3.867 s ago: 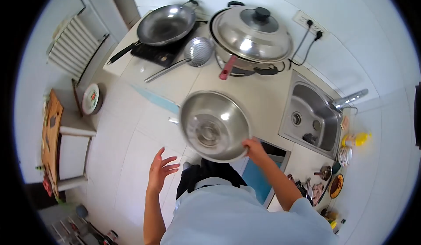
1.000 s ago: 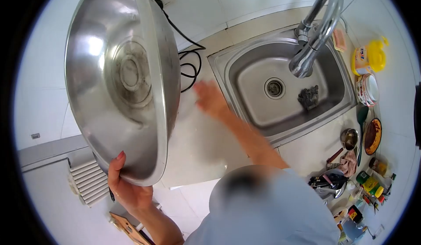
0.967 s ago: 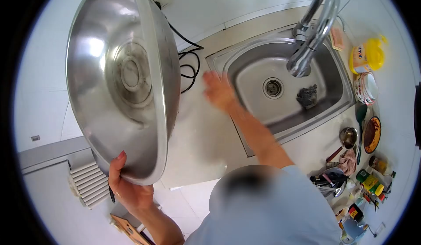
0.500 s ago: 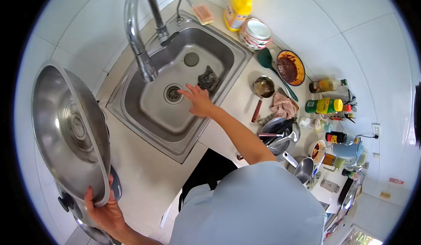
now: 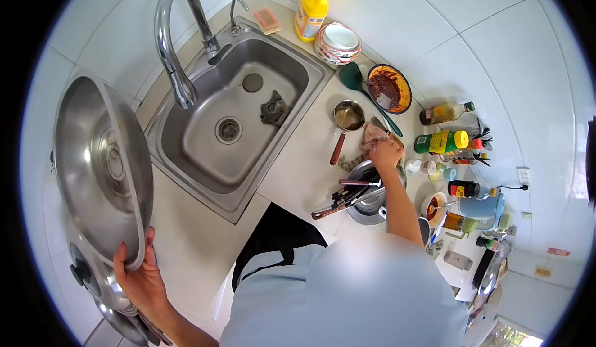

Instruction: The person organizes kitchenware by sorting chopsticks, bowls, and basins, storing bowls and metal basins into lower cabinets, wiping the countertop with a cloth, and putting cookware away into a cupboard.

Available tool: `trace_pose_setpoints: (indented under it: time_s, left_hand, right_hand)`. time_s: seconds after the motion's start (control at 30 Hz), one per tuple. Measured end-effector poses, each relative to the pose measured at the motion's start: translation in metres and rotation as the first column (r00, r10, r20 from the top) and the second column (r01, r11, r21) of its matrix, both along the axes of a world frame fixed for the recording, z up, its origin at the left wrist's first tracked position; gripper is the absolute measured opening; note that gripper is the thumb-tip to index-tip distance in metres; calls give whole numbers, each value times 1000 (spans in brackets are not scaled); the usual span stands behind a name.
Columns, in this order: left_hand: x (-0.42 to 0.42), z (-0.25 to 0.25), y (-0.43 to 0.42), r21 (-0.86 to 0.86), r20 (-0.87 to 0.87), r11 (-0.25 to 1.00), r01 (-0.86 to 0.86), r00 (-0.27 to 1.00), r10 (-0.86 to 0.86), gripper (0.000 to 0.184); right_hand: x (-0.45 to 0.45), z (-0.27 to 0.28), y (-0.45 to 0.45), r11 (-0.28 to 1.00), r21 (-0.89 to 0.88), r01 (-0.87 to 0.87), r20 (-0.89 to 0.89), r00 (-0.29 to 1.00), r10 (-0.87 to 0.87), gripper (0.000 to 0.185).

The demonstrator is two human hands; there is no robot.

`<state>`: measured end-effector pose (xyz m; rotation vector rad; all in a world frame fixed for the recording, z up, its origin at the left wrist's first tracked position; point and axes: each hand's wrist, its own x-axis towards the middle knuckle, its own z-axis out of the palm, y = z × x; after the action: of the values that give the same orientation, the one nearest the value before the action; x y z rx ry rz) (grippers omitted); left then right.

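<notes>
My left hand [image 5: 143,275] grips the lower rim of a large stainless steel basin [image 5: 84,161], which is tilted up on its edge at the left. The thumb shows on the inner side and the fingers on the outer side. On the counter right of the sink, my right hand [image 5: 386,154] is closed on a pink cloth [image 5: 374,133]; part of the cloth sticks out beyond the fingers. Beside that hand lie a small saucepan with a wooden handle [image 5: 349,116] and a metal bowl [image 5: 366,211] with several knives or utensils across it.
The steel sink [image 5: 233,205] holds a dark scouring pad [image 5: 274,108] under a tall faucet [image 5: 162,30]. Behind stand a yellow bottle [image 5: 311,12] and stacked bowls [image 5: 338,44]. A green spatula [image 5: 352,77], a sauce-stained bowl [image 5: 390,89] and several condiment bottles [image 5: 442,141] line the right.
My right hand has moved from over the sink to the pink cloth on the right and closed on it. Several utensils on the metal bowl have shifted. The left hand still holds the basin.
</notes>
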<state>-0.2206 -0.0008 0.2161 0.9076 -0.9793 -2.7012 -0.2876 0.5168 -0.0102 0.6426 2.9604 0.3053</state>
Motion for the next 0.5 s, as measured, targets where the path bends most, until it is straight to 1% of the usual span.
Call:
trace_pose_setpoints:
  time_s: [0.03, 0.07, 0.1, 0.13, 0.17, 0.2, 0.27, 0.33, 0.37, 0.4, 0.43, 0.47, 0.5]
  left_hand:
    - [1, 2, 1, -38, -4, 999, 24, 1000, -24, 41]
    - [2, 4, 1, -77, -7, 996, 48, 999, -48, 41]
    - [4, 4, 0, -85, -9, 995, 44, 999, -45, 41]
    - [5, 4, 1, -101, -7, 994, 28, 1000, -28, 43]
    - [5, 4, 2, -114, -6, 993, 12, 1000, -13, 44]
    - [5, 4, 5, -114, -7, 993, 8, 1000, -9, 44]
    - [9, 8, 6, -31, -20, 999, -31, 999, 31, 43]
    - [10, 9, 5, -93, -20, 992, -85, 996, 83, 45]
    - [11, 8, 1, -140, -27, 984, -109, 994, 106, 46]
    - [14, 5, -5, -166, -38, 977, -134, 991, 129, 47]
    - [11, 10, -3, -196, -25, 963, -184, 983, 183, 48]
    - [11, 13, -5, -240, -39, 957, -164, 986, 159, 48]
    - [9, 18, -4, -277, -62, 943, -185, 983, 174, 48]
  right_hand:
    - [-6, -5, 2, 993, -20, 114, 95, 989, -112, 26]
    - [-6, -13, 13, 994, -31, 109, 94, 990, -106, 26]
    - [-4, -22, 34, 894, -395, 210, -155, 944, -290, 26]
    - [-3, -17, 41, 677, -715, 175, -303, 795, -525, 26]
    - [-1, -13, 45, 737, -673, 62, -505, 690, -519, 25]
    - [2, -8, 51, 796, -604, -38, -679, 547, -489, 24]
    - [0, 24, 54, 900, -435, 22, -795, 460, -396, 23]
    - [-2, 62, 51, 785, -608, -119, -713, 516, -474, 24]
    - [-8, 89, 24, 593, -762, -262, -639, 456, -620, 23]
    - [-14, 115, -7, 347, -849, -399, -507, 429, -748, 23]
    - [-15, 134, -39, 175, -874, -453, -436, 575, -692, 25]
    - [-10, 146, -72, -5, -882, -472, -372, 702, -608, 26]
    - [-2, 148, -106, -44, -889, -455, -404, 827, -392, 30]
